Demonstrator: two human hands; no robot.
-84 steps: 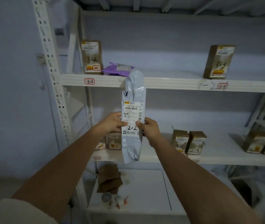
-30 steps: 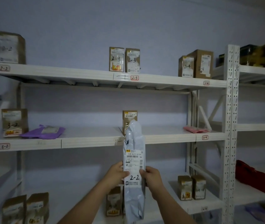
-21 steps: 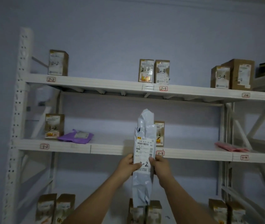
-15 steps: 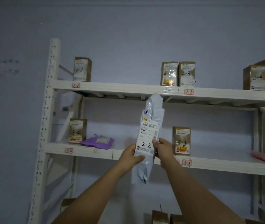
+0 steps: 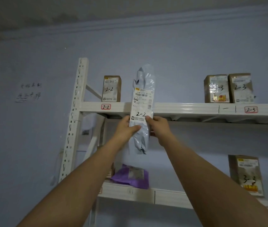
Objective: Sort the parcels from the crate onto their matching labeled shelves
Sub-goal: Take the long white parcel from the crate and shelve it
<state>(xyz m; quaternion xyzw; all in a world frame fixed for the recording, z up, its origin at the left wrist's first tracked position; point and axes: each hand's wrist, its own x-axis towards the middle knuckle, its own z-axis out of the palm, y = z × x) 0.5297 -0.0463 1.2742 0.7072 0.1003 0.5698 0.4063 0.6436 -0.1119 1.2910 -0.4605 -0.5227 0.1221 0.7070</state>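
A: Where is the parcel (image 5: 142,108)?

B: Frame centre, upright, gripped by left hand (image 5: 126,128) and right hand (image 5: 157,128); its "2-2" marking faces out for matching against the shelf tag (image 5: 105,106).

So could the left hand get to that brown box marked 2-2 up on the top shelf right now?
Probably not at once. The left hand grips the grey parcel, as does the right hand. The brown box stands up and to the left with nothing in front, so the path looks free once the hand lets go.
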